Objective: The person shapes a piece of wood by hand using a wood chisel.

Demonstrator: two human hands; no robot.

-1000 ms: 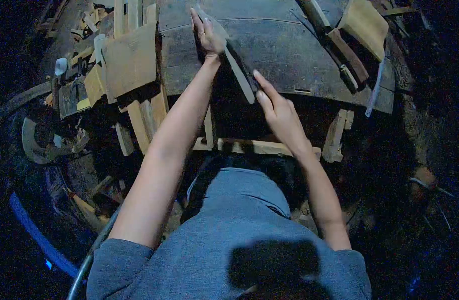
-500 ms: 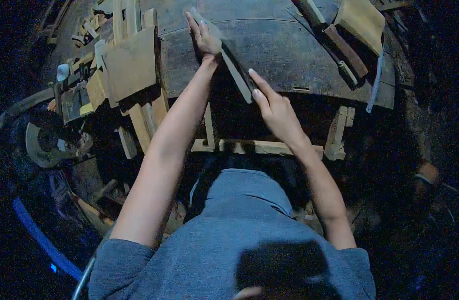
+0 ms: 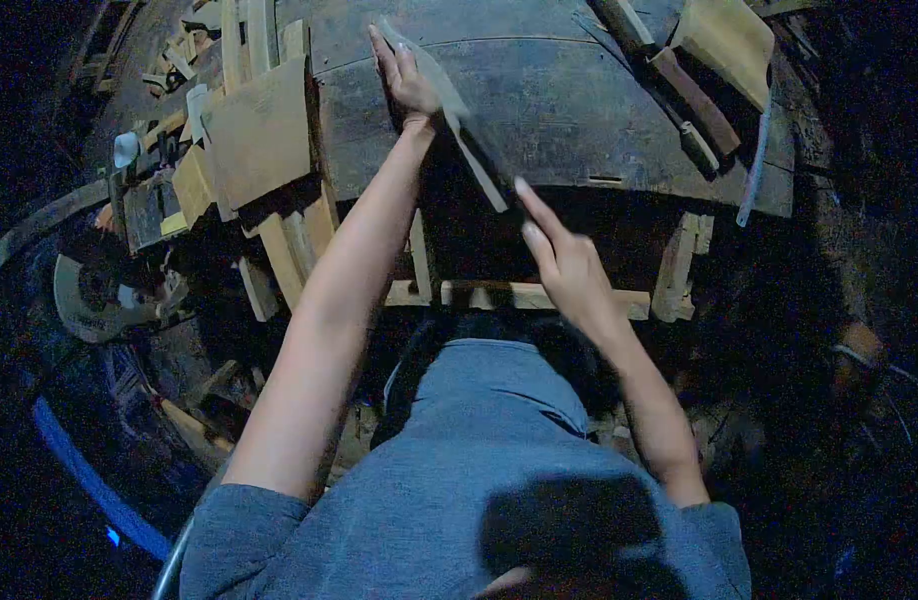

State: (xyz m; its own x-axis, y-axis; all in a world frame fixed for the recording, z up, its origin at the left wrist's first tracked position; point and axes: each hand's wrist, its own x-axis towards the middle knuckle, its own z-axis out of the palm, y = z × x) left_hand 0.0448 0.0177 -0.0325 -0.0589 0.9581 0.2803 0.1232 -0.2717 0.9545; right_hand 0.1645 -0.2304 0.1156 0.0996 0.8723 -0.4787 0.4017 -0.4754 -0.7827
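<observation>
A pale, narrow strip of wood lies slantwise on the dark workbench, its near end sticking out past the front edge. My left hand holds the strip down near its far end, with thumb and fingers stretched along it. Closed around the near end of a dark, narrow, file-like tool is my right hand, index finger pointing along it. The tool lies along the strip's right side; motion blur hides its exact kind, and the grip end is lost in shadow.
A square wooden board leans among wooden pieces on the left. At the right lie a wooden block, a brown wooden piece and a thin pale blade-like strip. A wooden rail runs below the workbench.
My right hand has drawn the dark tool back toward my body and slightly right along the strip. My left hand and the strip have hardly moved.
</observation>
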